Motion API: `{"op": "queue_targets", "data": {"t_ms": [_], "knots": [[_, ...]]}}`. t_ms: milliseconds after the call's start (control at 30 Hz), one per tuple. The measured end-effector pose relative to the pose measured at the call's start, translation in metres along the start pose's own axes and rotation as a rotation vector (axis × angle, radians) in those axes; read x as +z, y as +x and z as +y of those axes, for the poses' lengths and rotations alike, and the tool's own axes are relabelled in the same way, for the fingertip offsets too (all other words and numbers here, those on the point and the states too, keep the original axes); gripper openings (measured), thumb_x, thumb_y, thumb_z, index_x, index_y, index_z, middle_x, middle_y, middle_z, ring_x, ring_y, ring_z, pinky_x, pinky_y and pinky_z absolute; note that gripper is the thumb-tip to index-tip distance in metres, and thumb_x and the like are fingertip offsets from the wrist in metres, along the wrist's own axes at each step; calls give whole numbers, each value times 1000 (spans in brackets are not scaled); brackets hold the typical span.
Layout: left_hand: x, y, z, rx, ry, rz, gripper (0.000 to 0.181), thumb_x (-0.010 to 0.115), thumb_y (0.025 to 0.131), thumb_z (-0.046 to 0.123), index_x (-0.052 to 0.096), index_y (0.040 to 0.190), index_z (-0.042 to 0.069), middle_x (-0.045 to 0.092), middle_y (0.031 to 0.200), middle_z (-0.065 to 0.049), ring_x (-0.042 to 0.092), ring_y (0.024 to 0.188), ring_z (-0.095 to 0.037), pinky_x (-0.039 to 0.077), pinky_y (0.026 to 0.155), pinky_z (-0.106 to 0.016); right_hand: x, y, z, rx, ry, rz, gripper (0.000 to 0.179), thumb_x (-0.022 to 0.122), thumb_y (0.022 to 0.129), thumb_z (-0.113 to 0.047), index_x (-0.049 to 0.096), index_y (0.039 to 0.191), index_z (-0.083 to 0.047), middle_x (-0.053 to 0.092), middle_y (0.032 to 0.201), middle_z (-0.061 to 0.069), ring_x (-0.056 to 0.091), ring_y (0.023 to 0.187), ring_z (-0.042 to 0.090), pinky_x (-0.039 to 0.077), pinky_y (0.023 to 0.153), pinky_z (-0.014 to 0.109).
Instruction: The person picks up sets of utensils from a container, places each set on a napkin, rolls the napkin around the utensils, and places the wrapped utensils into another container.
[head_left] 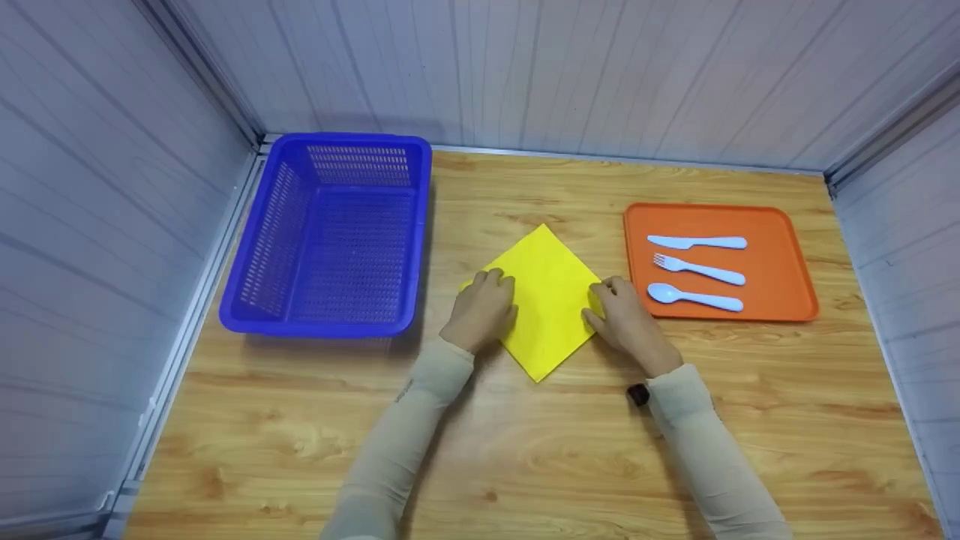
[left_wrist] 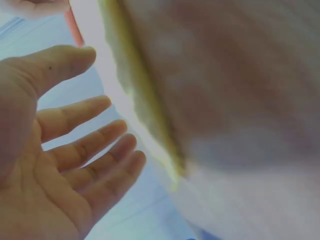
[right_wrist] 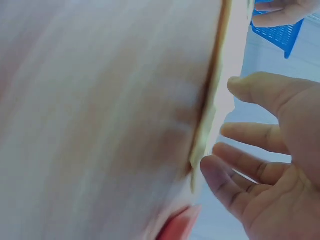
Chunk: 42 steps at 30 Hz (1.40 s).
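A square of yellow cloth lies flat on the wooden table, turned so that one corner points toward me. At its left corner rests my left hand, and my right hand is at the right corner. In the left wrist view the left fingers are spread and slightly bent, with their tips at the cloth's edge. Gently bent too, the right fingers meet the cloth's edge in the right wrist view. Neither hand pinches the cloth there.
To the left stands a blue plastic basket with slotted walls and nothing inside. On the right an orange tray bears a white knife, a fork and a spoon. Pale panels enclose the table's back and sides.
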<state>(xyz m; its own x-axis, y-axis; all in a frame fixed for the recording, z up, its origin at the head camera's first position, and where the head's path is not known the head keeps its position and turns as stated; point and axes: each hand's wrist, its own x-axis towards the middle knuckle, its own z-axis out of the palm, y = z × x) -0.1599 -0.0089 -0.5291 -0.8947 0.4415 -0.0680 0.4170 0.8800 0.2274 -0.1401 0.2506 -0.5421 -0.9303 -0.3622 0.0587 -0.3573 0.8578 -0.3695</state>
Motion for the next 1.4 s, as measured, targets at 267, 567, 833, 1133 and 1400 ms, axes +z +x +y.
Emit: {"op": "queue_targets", "data": {"t_ms": [267, 567, 833, 1133, 1400], "knots": [[-7, 14, 48, 171, 51, 204, 33, 64, 98, 24, 66, 122, 1, 64, 121, -13, 63, 106, -28, 57, 83, -35, -34, -9, 27, -108, -92, 179, 28, 74, 90, -6, 65, 113, 7, 61, 104, 22, 60, 95, 39, 54, 78, 48], [7, 37, 112, 377, 112, 227, 25, 55, 101, 13, 68, 119, 4, 65, 116, -9, 64, 101, -21, 56, 81, -28, -64, -31, 76, -61, -161, 258, 25, 76, 85, 1, 67, 108, 6, 61, 98, 22, 60, 89, 39, 54, 70, 49], [30, 50, 158, 467, 198, 23, 31, 53, 103, 11, 62, 133, 7, 59, 124, -11, 57, 108, -20, 56, 82, -27, -69, -48, 108, 120, -177, 108, 17, 71, 88, 2, 69, 104, 5, 62, 99, 25, 59, 93, 45, 53, 75, 55], [44, 57, 168, 504, 332, 19, 32, 53, 103, 6, 63, 134, 8, 59, 129, -11, 57, 116, -20, 53, 89, -24, -59, -47, 121, 93, -131, 77, 12, 70, 89, 0, 72, 100, 4, 64, 97, 21, 60, 93, 41, 51, 79, 54], [44, 61, 169, 479, 269, -27, 33, 53, 102, 6, 63, 134, 7, 60, 127, -9, 58, 117, -18, 53, 89, -23, -56, -46, 125, 108, -138, 59, 13, 68, 90, 2, 72, 102, 4, 66, 100, 22, 60, 93, 42, 50, 82, 56]]}}
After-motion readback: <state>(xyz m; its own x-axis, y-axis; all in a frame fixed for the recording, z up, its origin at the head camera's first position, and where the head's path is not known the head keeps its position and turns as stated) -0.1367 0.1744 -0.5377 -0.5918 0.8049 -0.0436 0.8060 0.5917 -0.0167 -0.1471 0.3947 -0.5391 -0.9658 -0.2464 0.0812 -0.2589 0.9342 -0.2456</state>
